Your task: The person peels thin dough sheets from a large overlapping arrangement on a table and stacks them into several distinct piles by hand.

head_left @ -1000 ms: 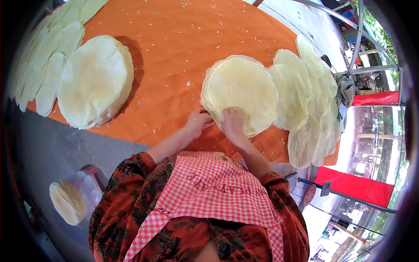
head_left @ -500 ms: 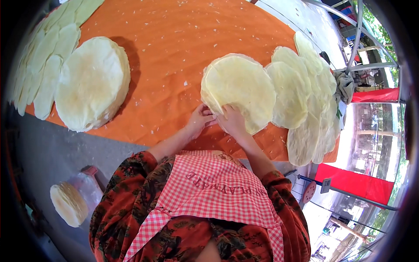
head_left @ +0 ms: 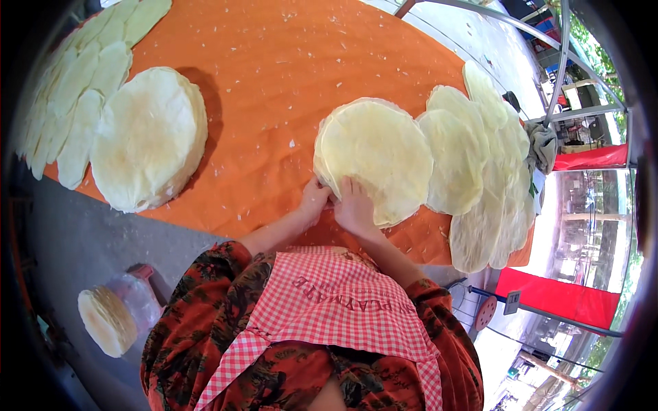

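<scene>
A pile of thin, pale-yellow round flatbreads (head_left: 380,154) lies on the orange-covered table (head_left: 267,103) in front of me. At its near-left edge, my left hand (head_left: 314,201) is closed on the rim, its fingertips partly hidden at the edge. Close beside it, my right hand (head_left: 354,207) grips the same near edge, with its fingers over the top sheet and its thumb hidden. The near-left rim shows several layers slightly apart.
Overlapping flatbreads (head_left: 486,185) spread along the table's right end. On the left stand a thick round stack (head_left: 147,140) and rows of overlapping sheets (head_left: 82,75). Another stack (head_left: 106,320) sits low beside a clear plastic container (head_left: 136,301). Crumbs dot the orange cover.
The table and its piles appear slightly lower in view. My hands have shifted slightly toward me along the pile's near-left edge, and my right fingers have drawn back toward the rim.
</scene>
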Demonstrator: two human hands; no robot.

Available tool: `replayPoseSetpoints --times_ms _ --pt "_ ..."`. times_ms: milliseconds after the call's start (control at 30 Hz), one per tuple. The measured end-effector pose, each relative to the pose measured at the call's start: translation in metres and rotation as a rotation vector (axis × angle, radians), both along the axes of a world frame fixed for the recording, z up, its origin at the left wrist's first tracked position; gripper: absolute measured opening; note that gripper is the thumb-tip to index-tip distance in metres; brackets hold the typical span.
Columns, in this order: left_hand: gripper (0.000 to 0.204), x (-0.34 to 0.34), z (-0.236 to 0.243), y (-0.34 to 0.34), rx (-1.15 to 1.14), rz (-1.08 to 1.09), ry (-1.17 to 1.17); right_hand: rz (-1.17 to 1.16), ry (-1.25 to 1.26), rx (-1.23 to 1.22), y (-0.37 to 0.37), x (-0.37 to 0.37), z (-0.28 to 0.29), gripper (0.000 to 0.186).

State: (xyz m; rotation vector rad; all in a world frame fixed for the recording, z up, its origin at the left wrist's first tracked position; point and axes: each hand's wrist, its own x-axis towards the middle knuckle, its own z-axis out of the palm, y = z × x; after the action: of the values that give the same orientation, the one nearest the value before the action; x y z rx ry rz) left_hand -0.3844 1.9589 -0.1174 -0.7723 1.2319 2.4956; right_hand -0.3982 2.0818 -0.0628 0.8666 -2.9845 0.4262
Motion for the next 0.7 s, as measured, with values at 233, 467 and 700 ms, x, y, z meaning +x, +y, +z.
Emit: replayPoseSetpoints --times_ms 233,467,700 --pt "0.026 -0.011 -0.015 0.007 -0.054 0.007 -0.119 -0.25 -0.103 -0.079 0.078 -0.136 0.047 0.017" --pt "0.024 -0.01 -0.002 0.005 -0.075 0.039 -0.137 -0.196 0.195 0.016 0.067 -0.148 0.234 0.018" --pt "0.02 -0.005 0.004 0.001 0.021 -0.075 -0.104 -0.014 0.084 0.181 0.013 -0.026 0.049 0.016"
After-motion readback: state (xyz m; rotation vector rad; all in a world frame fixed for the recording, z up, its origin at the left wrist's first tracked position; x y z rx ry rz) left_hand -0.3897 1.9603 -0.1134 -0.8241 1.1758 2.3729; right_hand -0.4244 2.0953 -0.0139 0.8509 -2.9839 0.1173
